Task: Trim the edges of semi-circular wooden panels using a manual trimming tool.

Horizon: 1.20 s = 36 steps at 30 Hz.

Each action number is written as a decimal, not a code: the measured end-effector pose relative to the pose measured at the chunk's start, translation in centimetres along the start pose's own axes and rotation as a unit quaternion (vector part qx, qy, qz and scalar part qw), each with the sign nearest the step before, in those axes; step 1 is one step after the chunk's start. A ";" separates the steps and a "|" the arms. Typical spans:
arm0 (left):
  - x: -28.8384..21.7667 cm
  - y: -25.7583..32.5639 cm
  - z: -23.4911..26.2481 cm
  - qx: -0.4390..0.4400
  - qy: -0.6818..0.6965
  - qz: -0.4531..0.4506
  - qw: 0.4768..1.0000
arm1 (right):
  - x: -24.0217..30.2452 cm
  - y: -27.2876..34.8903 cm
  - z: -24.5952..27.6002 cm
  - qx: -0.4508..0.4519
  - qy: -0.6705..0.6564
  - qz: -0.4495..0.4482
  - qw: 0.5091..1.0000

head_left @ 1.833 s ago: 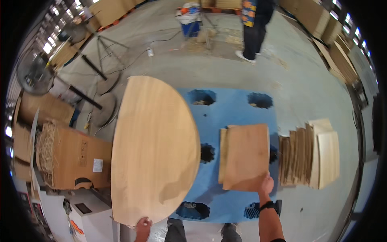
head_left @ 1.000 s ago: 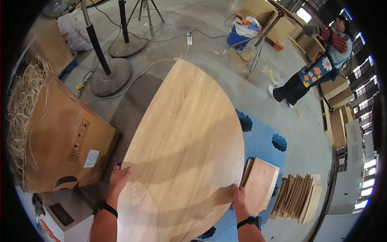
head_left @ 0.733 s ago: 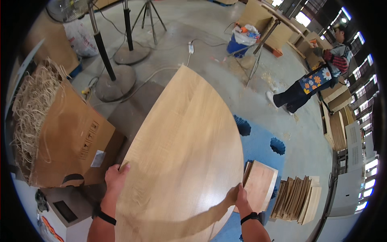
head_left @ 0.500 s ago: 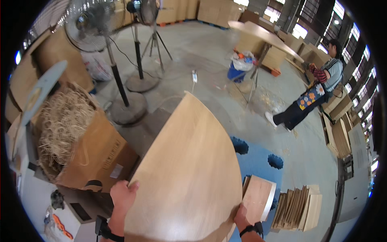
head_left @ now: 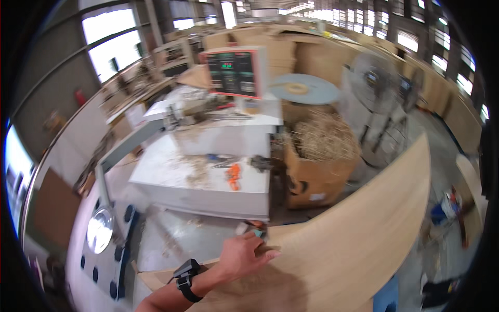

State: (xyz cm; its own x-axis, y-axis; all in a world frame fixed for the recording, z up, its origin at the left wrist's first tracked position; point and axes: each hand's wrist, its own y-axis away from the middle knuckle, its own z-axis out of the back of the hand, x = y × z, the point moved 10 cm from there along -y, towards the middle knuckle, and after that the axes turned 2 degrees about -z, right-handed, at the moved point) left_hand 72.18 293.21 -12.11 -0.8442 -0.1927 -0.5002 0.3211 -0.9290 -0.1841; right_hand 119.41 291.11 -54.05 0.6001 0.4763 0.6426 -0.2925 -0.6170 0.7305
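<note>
My left hand (head_left: 244,256) reaches over the upper edge of a large, curved-edge wooden board (head_left: 358,223). Its fingers curl against a small dark, orange and teal thing (head_left: 254,229), too blurred and covered to name. The thumb lies apart, pointing right over the board. A black strap with a small box circles my left wrist. The board spans the lower middle and tapers to a point at the right. My right hand is out of the picture.
Ahead stands a white machine (head_left: 208,195) with a red-framed control panel (head_left: 232,73) and an orange item (head_left: 233,177) on top. Right of it are a cardboard box of wood shavings (head_left: 322,179) and a standing fan (head_left: 373,80). A lamp (head_left: 100,231) shines at left.
The view has swung left to the machine. My left hand has let go of the board's left edge and moved to the small thing. My right hand has gone out of view.
</note>
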 end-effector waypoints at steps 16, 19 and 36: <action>39.9 49.0 34.3 -0.333 -0.041 0.383 0.861 | -26.2 33.5 -22.9 0.322 0.164 -0.073 0.930; 49.8 58.7 37.9 -0.356 -0.026 0.486 0.798 | -35.9 40.3 -28.8 0.386 0.178 -0.107 0.899; 80.2 65.9 39.8 -0.143 -0.249 0.678 0.676 | -58.7 60.6 -34.3 0.399 0.544 -0.077 0.735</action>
State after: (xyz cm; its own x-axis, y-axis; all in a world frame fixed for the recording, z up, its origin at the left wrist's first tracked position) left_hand 8.57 203.93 -30.69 0.2934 -0.9552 -0.0392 0.9550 0.2947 -0.0328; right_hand 40.95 247.26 -39.59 -0.4959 0.5304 0.6876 0.5055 -0.4675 0.7252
